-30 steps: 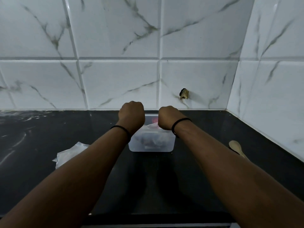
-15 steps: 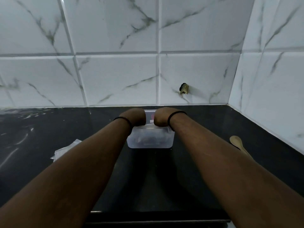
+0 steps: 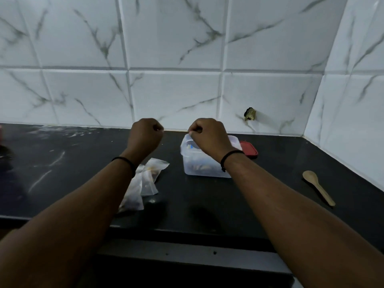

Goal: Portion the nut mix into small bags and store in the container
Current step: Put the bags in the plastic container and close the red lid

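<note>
A clear plastic container (image 3: 204,170) stands on the black counter with bagged nut mix showing dimly through its wall. My right hand (image 3: 209,136) is a closed fist over the container, its fingertips at the far-left corner of the rim. Whether it pinches anything there is hidden. My left hand (image 3: 145,136) is a closed fist in the air, left of the container and apart from it, with nothing visible in it. Small clear bags (image 3: 145,183) with some nut mix lie on the counter under my left wrist.
A red lid (image 3: 250,151) lies behind the container on its right. A wooden spoon (image 3: 318,187) lies at the right, near the side wall. White marble tiles close off the back and right. The counter's front edge (image 3: 187,233) runs under my forearms.
Both fists rose from the container top, where they were pressed close together. My left hand moved left off it. The view shifted, so the bags and red lid now show.
</note>
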Demonstrator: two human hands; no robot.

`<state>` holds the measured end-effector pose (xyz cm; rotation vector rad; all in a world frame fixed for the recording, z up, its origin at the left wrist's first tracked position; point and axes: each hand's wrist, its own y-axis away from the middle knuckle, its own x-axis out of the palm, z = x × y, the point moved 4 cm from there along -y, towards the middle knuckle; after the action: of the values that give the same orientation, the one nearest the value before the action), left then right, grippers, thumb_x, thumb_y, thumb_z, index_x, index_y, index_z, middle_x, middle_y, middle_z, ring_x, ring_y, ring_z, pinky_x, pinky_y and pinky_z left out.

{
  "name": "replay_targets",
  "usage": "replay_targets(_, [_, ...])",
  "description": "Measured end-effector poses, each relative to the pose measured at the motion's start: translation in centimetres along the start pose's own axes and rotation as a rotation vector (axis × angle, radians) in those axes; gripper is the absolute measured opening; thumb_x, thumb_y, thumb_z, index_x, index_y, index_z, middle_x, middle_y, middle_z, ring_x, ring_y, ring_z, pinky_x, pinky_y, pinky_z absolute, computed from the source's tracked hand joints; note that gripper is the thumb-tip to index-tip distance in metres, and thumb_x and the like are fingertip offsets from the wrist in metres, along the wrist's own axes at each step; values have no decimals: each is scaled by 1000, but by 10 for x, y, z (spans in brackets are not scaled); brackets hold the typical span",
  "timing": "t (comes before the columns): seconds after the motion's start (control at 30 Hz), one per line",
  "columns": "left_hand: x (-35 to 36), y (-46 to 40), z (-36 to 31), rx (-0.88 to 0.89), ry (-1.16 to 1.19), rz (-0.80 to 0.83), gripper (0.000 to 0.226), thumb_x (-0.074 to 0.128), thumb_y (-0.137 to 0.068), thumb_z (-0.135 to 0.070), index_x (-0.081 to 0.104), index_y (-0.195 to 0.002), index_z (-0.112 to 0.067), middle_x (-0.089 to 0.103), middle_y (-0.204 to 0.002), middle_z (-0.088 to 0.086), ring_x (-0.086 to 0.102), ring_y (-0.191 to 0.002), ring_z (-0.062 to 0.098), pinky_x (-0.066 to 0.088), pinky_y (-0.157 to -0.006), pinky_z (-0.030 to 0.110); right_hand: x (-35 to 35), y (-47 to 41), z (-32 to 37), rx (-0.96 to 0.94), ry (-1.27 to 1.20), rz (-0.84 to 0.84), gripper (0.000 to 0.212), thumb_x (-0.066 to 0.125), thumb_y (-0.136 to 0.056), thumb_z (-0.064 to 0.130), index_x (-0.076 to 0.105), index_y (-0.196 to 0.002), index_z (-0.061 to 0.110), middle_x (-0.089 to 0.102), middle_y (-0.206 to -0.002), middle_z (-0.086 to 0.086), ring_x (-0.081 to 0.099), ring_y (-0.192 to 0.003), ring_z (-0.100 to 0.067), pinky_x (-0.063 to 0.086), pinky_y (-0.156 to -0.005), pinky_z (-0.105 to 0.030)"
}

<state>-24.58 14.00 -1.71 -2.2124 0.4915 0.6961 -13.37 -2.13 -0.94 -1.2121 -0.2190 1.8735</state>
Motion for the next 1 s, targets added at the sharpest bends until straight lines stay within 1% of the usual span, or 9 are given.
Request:
replay_targets(0.23, [-43, 39, 73, -216, -228, 121, 40, 67, -86, -38, 58, -59, -10, 60, -64, 5, 65, -76, 30, 37, -58, 28, 79, 43, 44, 186, -17, 366, 33, 66, -87, 34, 65, -67, 8, 68, -62, -10, 71, -64, -31, 61, -69, -37])
replay_targets(0.33, [-49, 53, 82, -249, -349, 295, 49, 61, -83, -62, 67, -87, -14, 66, -91, 2, 64, -93, 27, 48, -73, 31, 101, 62, 52, 295, -98, 495, 32, 67, -87, 35, 57, -63, 16, 64, -62, -7, 68, -63, -32, 59, -67, -39])
replay_targets(0.4, [-51, 59, 85, -289, -379, 445, 65, 60, -74, -75, 69, -102, -17, 70, -100, 4, 66, -89, 25, 55, -75, 31, 110, 66, 57, 239, -70, 540, 27, 68, -87, 34, 57, -67, 20, 62, -67, -3, 64, -73, -28, 55, -75, -39])
replay_targets(0.47, [-53, 67, 84, -366, -326, 573, 56, 69, -78, -65, 63, -95, -12, 66, -83, 7, 63, -66, 21, 51, -51, 25, 116, 65, 62, 205, -54, 554, 12, 70, -83, 32, 67, -83, 21, 68, -83, -7, 67, -84, -28, 52, -78, -37])
replay_targets(0.57, [-50, 68, 88, -442, -305, 646, 48, 82, -78, -42, 55, -85, -3, 58, -70, 8, 57, -55, 16, 37, -29, 17, 125, 62, 63, 210, 9, 588, 23, 73, -81, 27, 68, -103, 20, 70, -94, -8, 67, -86, -26, 48, -70, -31])
replay_targets(0.73, [-44, 67, 97, -446, -365, 668, 42, 87, -74, -33, 59, -68, -2, 57, -47, 4, 52, -36, 12, 39, -35, 20, 131, 60, 57, 213, 30, 538, 14, 75, -81, 21, 61, -82, 18, 63, -87, -4, 62, -81, -22, 43, -67, -29])
replay_targets(0.8, [-43, 67, 98, -423, -330, 646, 40, 88, -73, -31, 67, -82, 2, 56, -49, 6, 50, -36, 15, 40, -38, 21, 131, 59, 48, 333, -133, 471, 28, 79, -79, 13, 56, -64, 16, 61, -69, 1, 60, -71, -19, 46, -65, -30])
replay_targets(0.9, [-42, 67, 93, -405, -171, 601, 36, 86, -76, -18, 71, -103, 0, 58, -63, 10, 51, -44, 18, 38, -35, 21, 127, 59, 43, 452, -347, 408, 39, 71, -82, -3, 52, -54, 16, 52, -46, 4, 52, -48, -14, 43, -41, -22])
replay_targets(1.0, [-44, 64, 83, -340, -61, 486, 19, 82, -77, -11, 75, -91, -1, 56, -55, 6, 54, -47, 17, 35, -34, 16, 122, 60, 43, 511, -473, 369, 29, 65, -86, -4, 54, -65, 13, 58, -66, -8, 56, -50, -16, 49, -34, -26])
